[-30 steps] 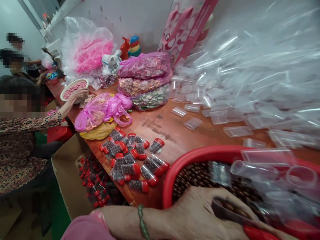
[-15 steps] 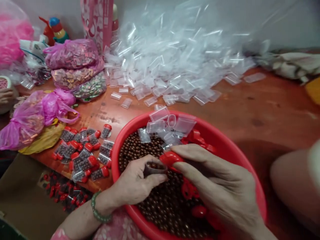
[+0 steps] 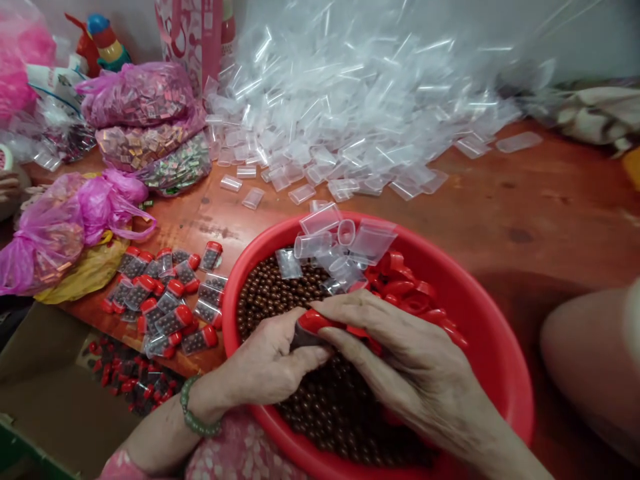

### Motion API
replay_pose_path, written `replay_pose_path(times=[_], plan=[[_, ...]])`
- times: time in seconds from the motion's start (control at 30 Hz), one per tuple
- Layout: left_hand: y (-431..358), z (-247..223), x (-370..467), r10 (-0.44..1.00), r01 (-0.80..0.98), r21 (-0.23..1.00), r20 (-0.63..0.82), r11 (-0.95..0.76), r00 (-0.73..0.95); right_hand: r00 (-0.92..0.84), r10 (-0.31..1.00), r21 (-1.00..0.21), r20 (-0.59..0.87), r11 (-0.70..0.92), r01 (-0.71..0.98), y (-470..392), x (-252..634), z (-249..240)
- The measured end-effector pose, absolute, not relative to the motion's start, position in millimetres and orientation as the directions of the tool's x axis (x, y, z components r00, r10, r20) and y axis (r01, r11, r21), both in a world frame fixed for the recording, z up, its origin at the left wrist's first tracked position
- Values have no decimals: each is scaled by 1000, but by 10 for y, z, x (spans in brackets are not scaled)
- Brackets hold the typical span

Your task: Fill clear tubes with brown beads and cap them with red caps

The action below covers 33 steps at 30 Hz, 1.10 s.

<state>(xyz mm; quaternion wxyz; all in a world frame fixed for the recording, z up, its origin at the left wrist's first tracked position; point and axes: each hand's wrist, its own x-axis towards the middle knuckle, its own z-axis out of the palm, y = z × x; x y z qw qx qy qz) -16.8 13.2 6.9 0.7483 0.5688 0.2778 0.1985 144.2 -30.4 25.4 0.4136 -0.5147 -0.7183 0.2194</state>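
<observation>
Over the red plastic basin (image 3: 231,313), the left hand (image 3: 270,363) grips a dark-looking tube (image 3: 306,339) while the right hand (image 3: 410,353) pinches a red cap (image 3: 317,321) at its upper end; a crooked push could seat it badly or spill any contents.

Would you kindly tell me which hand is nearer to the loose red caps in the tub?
Right: the right hand is beside the caps, partly in front of them, while the left hand is farther off, to their left, above the brown balls.
</observation>
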Motion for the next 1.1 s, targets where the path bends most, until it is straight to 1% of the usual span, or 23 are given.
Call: replay_pose_path(times=[0.1, 0.2, 0.27, 0.4, 0.47, 0.57, 0.7, 0.83, 1.1], plan=[[144, 78, -165, 587, 21, 962, -184, 273, 788, -160, 930, -751, 330, 362, 552, -311, 1459, 239], [154, 82, -167, 570, -44, 936, -175, 349, 803, -152, 922, -706, 355, 372, 602, -336, 1450, 210], [156, 72, -177, 565, -62, 907, -205, 416, 799, -203, 903, -626, 379, 412, 662, -354, 1428, 187], [153, 36, -190, 527, -19, 824, -344, 566, 777, -322, 859, -372, 398, 472, 800, -373, 1356, 119], [153, 28, -181, 517, -30, 787, -376, 616, 769, -345, 835, -261, 429, 480, 837, -371, 1319, 82], [159, 34, -162, 523, -79, 767, -354, 637, 775, -379, 795, -155, 474, 499, 853, -362, 1284, 49], [153, 35, -157, 511, -84, 749, -361, 657, 780, -456, 756, -46, 470, 536, 843, -349, 1263, 45], [125, 37, -155, 478, -96, 701, -374, 707, 795, -458, 747, -29, 482, 536, 844, -338, 1244, 38], [116, 35, -149, 444, -55, 707, -380, 705, 812, -434, 731, -39, 527, 530, 847, -373, 1256, -40]])
